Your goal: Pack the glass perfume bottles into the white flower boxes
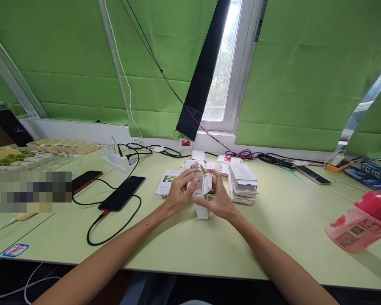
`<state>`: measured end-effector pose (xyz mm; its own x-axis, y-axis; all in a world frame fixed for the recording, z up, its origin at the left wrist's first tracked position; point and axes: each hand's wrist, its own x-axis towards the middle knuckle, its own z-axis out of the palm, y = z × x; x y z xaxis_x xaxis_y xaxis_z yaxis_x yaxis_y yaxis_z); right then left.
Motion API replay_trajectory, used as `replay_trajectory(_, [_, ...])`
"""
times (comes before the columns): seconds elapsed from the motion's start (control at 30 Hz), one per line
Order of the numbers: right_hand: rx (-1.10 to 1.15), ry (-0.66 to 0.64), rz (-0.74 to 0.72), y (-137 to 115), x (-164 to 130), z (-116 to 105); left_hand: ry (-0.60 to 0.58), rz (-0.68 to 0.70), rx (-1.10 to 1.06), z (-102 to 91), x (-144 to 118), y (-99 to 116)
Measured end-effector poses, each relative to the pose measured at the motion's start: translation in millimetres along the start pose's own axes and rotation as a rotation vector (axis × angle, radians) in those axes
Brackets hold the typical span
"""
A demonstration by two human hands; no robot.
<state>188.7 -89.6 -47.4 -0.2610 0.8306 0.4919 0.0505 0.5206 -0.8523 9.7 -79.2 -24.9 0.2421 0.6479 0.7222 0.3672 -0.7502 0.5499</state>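
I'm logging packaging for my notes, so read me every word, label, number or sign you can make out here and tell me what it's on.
No text here can be read.
Small white box held by the left hand and right hand: print too small.
Flat white boxes: lines of print, blurred.
Pink bottle: barcode and label, unreadable.
Blue-and-red sticker on the table: unreadable.

Head-worn view, forward-down over near table (273, 237)
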Motion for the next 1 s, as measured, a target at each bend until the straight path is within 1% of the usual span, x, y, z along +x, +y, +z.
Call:
replay_trajectory(0.17, [0.001,0.003,0.009,-0.8,0.0,0.0,-0.013,-0.031,0.003,-0.5,0.2,1.9])
replay_trajectory(0.5, [-0.008,0.016,0.024,-0.3,0.1,-0.4,-0.010,-0.050,-0.001,0.8,0.6,0.3])
replay_trajectory(0.63, [-0.011,0.021,0.035,-0.3,-0.2,-0.6,-0.036,-0.061,-0.024,2.0,-0.2,0.9])
replay_trajectory(1.0, [0.005,0.016,0.024,1.1,0.3,-0.3,-0.041,-0.074,-0.023,3.1,0.5,2.3])
